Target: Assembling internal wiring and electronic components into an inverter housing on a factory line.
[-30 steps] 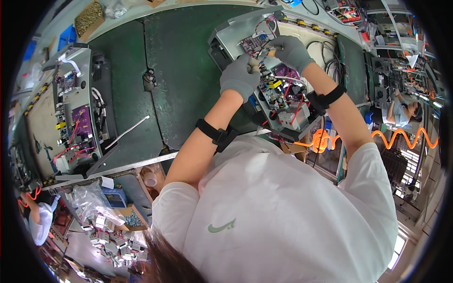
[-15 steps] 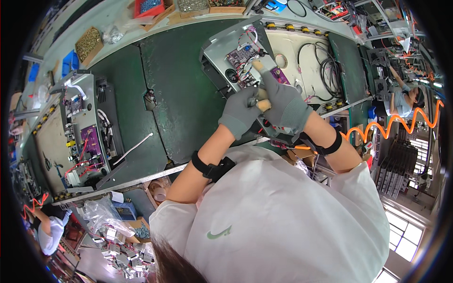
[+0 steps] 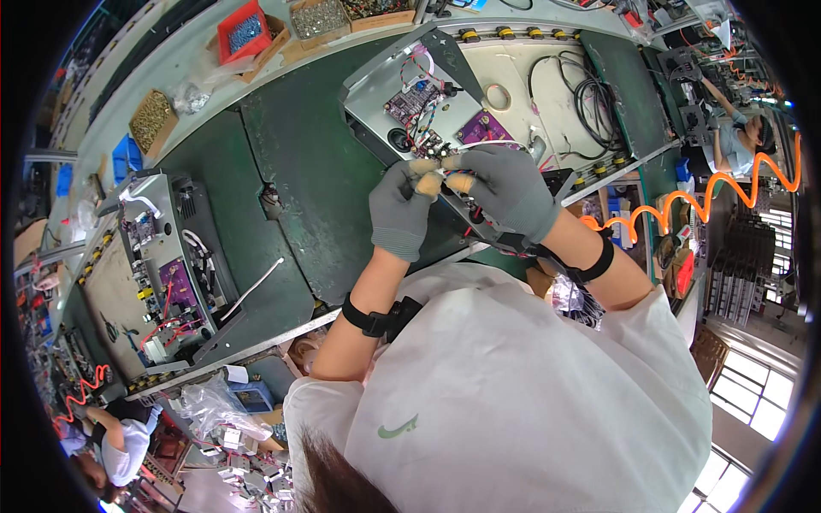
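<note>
An open metal chassis lies slantwise on the dark green work surface in front of me. Inside it are a dark circuit board, a purple circuit board and thin coloured wires. My left hand, in a grey glove with tan fingertips, is closed in a pinch over the chassis's near part. My right hand, gloved alike, pinches close against the left fingertips. Small wire-like bits show between the fingers, but what they hold is too small to make out. A white wire passes beside the right hand.
A second open chassis with boards and wires stands at the left. Boxes of screws and a red bin line the far edge. A black cable coil and a tape roll lie to the right. An orange coiled hose hangs there.
My right index finger, stretched out over the boards before, has drawn back into a pinch beside the left fingertips. The left hand has turned more upright. The whole view has shifted slightly.
</note>
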